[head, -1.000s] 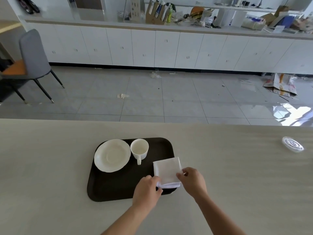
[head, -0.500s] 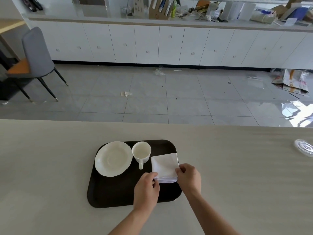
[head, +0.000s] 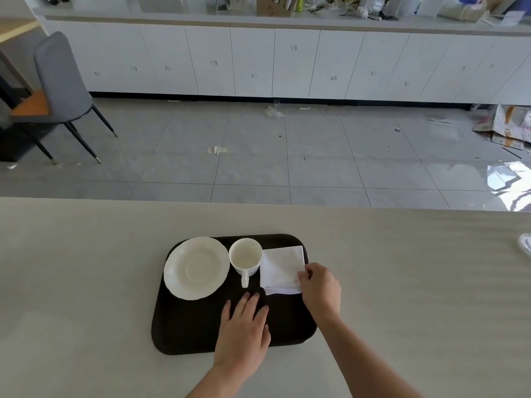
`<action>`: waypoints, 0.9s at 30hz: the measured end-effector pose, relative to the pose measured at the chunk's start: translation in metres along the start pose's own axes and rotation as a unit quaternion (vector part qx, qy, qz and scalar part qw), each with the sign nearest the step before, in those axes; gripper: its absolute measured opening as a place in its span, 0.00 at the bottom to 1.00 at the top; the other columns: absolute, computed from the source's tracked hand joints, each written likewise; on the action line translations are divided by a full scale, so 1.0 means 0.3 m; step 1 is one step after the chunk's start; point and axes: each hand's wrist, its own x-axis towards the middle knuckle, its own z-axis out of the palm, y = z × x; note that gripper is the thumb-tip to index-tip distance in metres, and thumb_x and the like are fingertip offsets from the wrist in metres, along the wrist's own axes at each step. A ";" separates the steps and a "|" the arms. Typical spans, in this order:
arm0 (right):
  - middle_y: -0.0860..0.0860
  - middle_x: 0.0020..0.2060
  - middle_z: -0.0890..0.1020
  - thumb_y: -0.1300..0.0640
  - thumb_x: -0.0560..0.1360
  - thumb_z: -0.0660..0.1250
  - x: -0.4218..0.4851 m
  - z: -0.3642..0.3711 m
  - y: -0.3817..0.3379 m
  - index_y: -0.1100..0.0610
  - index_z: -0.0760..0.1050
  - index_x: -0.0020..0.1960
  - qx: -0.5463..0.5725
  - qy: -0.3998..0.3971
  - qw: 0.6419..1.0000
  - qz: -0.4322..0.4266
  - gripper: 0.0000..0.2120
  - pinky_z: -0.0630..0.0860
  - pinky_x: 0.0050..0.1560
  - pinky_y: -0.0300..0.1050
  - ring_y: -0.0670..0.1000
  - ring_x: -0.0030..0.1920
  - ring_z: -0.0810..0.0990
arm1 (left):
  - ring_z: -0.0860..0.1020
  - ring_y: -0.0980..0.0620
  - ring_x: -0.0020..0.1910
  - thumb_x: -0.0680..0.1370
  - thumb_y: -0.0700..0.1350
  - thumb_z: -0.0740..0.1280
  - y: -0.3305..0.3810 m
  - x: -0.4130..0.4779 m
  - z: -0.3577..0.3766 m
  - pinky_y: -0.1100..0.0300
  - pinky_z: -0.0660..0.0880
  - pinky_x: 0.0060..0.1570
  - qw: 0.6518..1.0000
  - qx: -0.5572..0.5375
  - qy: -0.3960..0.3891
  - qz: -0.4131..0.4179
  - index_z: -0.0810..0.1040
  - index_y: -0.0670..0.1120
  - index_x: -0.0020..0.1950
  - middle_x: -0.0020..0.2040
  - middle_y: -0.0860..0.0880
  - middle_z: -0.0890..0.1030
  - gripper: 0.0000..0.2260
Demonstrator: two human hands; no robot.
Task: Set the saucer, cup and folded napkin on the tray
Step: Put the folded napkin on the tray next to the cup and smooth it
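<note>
Folded white paper napkin (head: 283, 270) lies on the dark brown rounded plastic tray (head: 189, 326), pinched at its right edge by the right hand (head: 320, 288).

The napkin sits at the tray's 2 o'clock corner, touching the white ceramic cup (head: 246, 259) at its 9 o'clock; the round white scalloped saucer (head: 196, 268) lies just beyond the cup. The left hand (head: 244, 334), fingers spread flat and holding nothing, rests over the tray at the napkin's 7 o'clock, just clear of it. The tray lies on a pale beige tabletop (head: 86, 282).
</note>
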 end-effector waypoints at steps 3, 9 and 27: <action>0.51 0.46 0.77 0.54 0.76 0.66 0.001 0.000 0.005 0.56 0.77 0.51 -0.033 -0.004 0.999 -0.019 0.07 0.71 0.39 0.46 0.55 0.41 0.76 | 0.75 0.47 0.65 0.71 0.51 0.69 -0.005 -0.001 -0.002 0.39 0.73 0.62 1.000 0.010 -0.001 0.001 0.79 0.52 0.58 0.63 0.48 0.79 0.15; 0.46 0.62 0.78 0.46 0.73 0.73 -0.039 -0.008 0.032 0.46 0.78 0.64 -0.150 0.026 0.951 -0.267 0.20 0.78 0.54 0.49 0.54 0.63 0.72 | 0.74 0.47 0.66 0.72 0.52 0.68 -0.013 0.000 -0.011 0.37 0.69 0.65 1.000 0.020 -0.015 0.009 0.76 0.52 0.59 0.64 0.48 0.78 0.16; 0.50 0.51 0.82 0.53 0.70 0.74 0.007 0.046 0.034 0.46 0.83 0.51 -0.241 -0.025 0.881 -0.406 0.10 0.79 0.46 0.49 0.56 0.52 0.81 | 0.70 0.47 0.69 0.74 0.52 0.62 -0.024 -0.008 0.002 0.37 0.65 0.68 0.999 -0.002 -0.038 0.005 0.73 0.52 0.63 0.66 0.48 0.75 0.18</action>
